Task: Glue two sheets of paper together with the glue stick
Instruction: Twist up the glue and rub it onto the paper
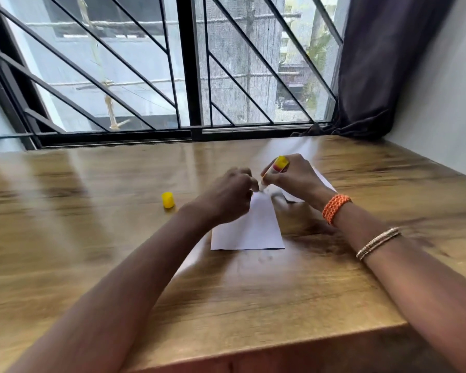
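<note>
A white sheet of paper (253, 227) lies flat on the wooden table (92, 238) in front of me. A second white sheet (322, 181) lies behind it, mostly hidden under my right hand (293, 179). That hand grips an uncapped glue stick (276, 168), yellow at the top, tilted with its tip down at the near sheet's far edge. My left hand (229, 197) rests with curled fingers on the near sheet's far left corner, beside the glue tip. The yellow cap (168, 200) stands on the table to the left.
A barred window (172, 76) runs along the table's far edge. A dark curtain (382, 63) hangs at the back right beside a white wall (441, 103). The table's near edge (253, 354) is close to me.
</note>
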Demonstrator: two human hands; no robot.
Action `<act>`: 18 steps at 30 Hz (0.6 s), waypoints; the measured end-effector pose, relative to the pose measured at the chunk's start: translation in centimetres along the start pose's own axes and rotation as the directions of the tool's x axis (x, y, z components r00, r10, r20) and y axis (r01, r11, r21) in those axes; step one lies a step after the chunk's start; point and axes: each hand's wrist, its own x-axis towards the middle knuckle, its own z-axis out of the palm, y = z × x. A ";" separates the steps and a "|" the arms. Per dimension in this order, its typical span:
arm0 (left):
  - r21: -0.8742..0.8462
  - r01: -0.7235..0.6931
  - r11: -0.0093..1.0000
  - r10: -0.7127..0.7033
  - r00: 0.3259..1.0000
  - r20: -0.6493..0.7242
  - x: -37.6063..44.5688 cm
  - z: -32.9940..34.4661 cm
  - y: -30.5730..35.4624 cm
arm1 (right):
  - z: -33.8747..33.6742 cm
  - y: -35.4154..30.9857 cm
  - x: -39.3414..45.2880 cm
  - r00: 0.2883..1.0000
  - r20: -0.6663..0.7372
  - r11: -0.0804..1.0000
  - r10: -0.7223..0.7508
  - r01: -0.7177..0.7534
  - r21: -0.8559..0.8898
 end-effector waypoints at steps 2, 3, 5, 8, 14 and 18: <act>-0.023 -0.003 1.000 0.006 0.994 0.106 -0.2 0.4 0.1 | -0.1 -0.2 0.0 1.000 -0.014 1.000 0.000 0.000 -0.005; -0.026 0.014 1.000 -0.010 0.991 0.130 -0.2 0.4 0.0 | -0.2 -0.2 0.0 1.000 -0.018 1.000 0.006 -0.007 -0.010; -0.051 0.040 0.998 -0.032 0.989 0.141 -0.2 0.4 0.0 | -0.4 -0.3 0.0 1.000 -0.019 1.000 0.018 -0.018 -0.016; -0.098 0.071 0.993 -0.055 0.987 0.152 -0.1 0.3 -0.2 | -0.5 -0.1 -0.2 0.999 -0.009 0.999 0.035 -0.035 0.004; -0.032 0.102 0.994 -0.095 0.979 0.178 0.2 1.2 -0.6 | -0.5 -0.2 -0.4 0.998 -0.026 0.998 0.062 -0.063 -0.006; -0.008 0.121 0.993 -0.118 0.977 0.175 0.2 1.6 -0.9 | -0.5 -0.3 -0.5 0.995 -0.058 0.996 0.087 -0.089 -0.026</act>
